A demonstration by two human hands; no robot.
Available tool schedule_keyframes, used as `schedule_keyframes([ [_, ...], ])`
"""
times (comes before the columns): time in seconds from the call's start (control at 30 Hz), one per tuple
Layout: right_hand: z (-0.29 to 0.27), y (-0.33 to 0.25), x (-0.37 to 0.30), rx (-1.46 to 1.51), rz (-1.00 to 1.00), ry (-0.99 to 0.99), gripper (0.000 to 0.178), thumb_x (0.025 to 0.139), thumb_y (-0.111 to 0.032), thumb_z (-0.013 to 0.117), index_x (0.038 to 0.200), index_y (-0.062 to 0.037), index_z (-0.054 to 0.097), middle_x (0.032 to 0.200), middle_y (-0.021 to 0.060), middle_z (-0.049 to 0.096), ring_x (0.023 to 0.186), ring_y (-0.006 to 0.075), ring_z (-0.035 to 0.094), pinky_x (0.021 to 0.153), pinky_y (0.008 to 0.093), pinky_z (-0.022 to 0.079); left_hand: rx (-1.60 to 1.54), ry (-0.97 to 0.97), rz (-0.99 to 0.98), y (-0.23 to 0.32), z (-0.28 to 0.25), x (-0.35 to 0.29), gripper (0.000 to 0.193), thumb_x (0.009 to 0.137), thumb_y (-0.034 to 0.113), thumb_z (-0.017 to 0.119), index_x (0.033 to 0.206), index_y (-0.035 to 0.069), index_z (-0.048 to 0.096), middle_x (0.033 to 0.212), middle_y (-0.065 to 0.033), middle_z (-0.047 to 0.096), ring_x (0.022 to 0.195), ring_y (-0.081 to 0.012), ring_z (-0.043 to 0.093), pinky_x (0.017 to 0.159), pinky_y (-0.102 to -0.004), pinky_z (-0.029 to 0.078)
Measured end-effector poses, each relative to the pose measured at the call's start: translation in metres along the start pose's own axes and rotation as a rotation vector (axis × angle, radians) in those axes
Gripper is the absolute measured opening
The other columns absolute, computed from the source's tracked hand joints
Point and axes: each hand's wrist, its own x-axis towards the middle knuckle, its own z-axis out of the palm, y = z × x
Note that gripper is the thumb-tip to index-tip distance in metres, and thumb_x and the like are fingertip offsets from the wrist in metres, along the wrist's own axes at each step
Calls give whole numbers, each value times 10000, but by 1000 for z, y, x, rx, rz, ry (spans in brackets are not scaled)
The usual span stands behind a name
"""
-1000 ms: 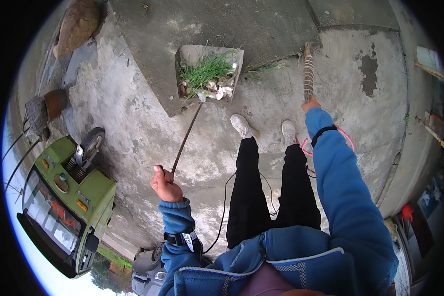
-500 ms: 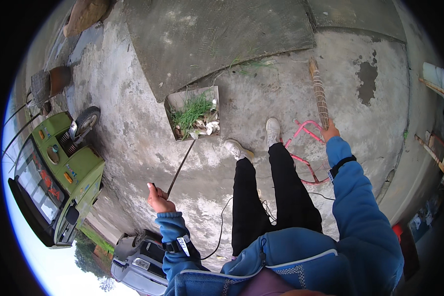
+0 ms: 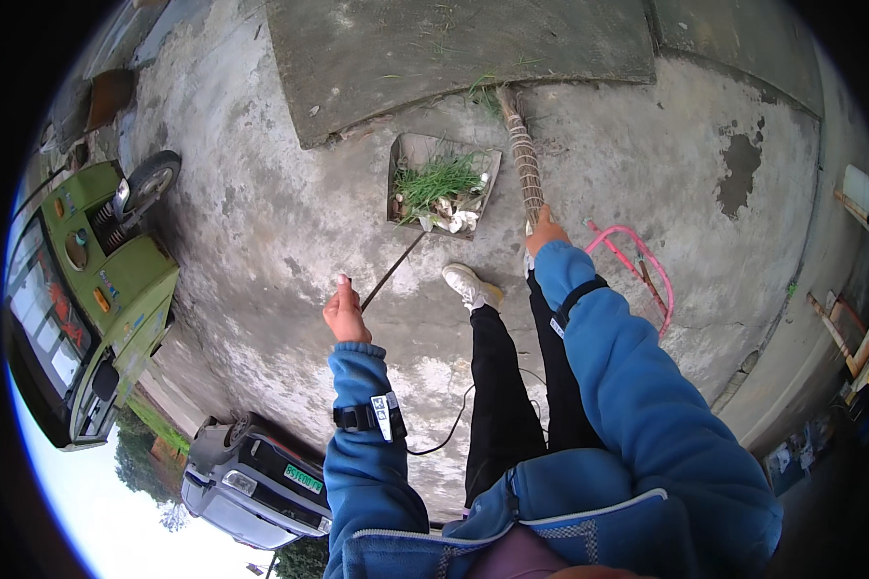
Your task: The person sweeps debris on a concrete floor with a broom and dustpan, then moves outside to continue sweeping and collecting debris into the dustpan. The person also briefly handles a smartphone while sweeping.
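Observation:
My left hand (image 3: 346, 314) is closed round the thin dark handle (image 3: 393, 272) of a dustpan. The square dustpan (image 3: 418, 145) lies on the concrete ahead of me, holding green grass (image 3: 441, 180) and white scraps (image 3: 460, 214). My right hand (image 3: 547, 230) grips one end of a straw broom (image 3: 524, 161) bound with several rings of cord or wire. The broom slants away from me just right of the dustpan, apart from it. Its far end is by a tuft of grass (image 3: 483, 92) at the edge of a raised slab.
The slab (image 3: 473, 43) spans the far side. A pink bent-tube frame (image 3: 658, 275) stands to the right. Green three-wheeled vehicle (image 3: 126, 253) and grey car (image 3: 246, 482) are at the left. A black cable (image 3: 449, 439) runs by my legs; my shoe (image 3: 470, 287) is near the dustpan.
The broom in my right hand has swung left, closer to the dustpan. My left hand and the dustpan appear farther right and up, with the view also shifted.

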Motion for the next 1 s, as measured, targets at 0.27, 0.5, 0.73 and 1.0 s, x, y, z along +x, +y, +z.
schedule_keyframes([
  [0.27, -93, 43, -34, -236, -146, 80, 732, 726, -196, 535, 1347, -194, 147, 945, 180, 583, 840, 336, 568, 727, 420, 453, 93, -100, -2, -6, 5, 4, 524, 852, 343, 509, 439, 61, 352, 462, 44, 314, 451, -57, 229, 415, -244, 174],
  [0.5, -89, 6, 17, -301, -110, 221, 734, 746, -167, 514, 1355, -208, 107, 929, 190, 576, 836, 347, 561, 711, 429, 442, 145, -95, 38, -5, 3, -4, 526, 833, 373, 530, 447, 46, 385, 463, 41, 329, 464, -58, 238, 415, -251, 180],
  [0.73, -76, 80, -24, -413, -200, 7, 729, 754, -208, 523, 1355, -200, 111, 940, 183, 578, 839, 350, 565, 700, 430, 450, 157, -91, 28, 0, -12, -3, 523, 830, 372, 535, 448, 47, 387, 465, 43, 332, 468, -56, 242, 418, -247, 182],
  [1.0, -22, 21, -4, -115, -27, 87, 681, 762, -155, 490, 1333, -70, 128, 931, 238, 568, 864, 362, 563, 740, 428, 450, 267, -24, 30, -7, -20, 5, 524, 820, 378, 545, 453, 37, 390, 466, 35, 331, 471, -61, 244, 418, -255, 181],
])
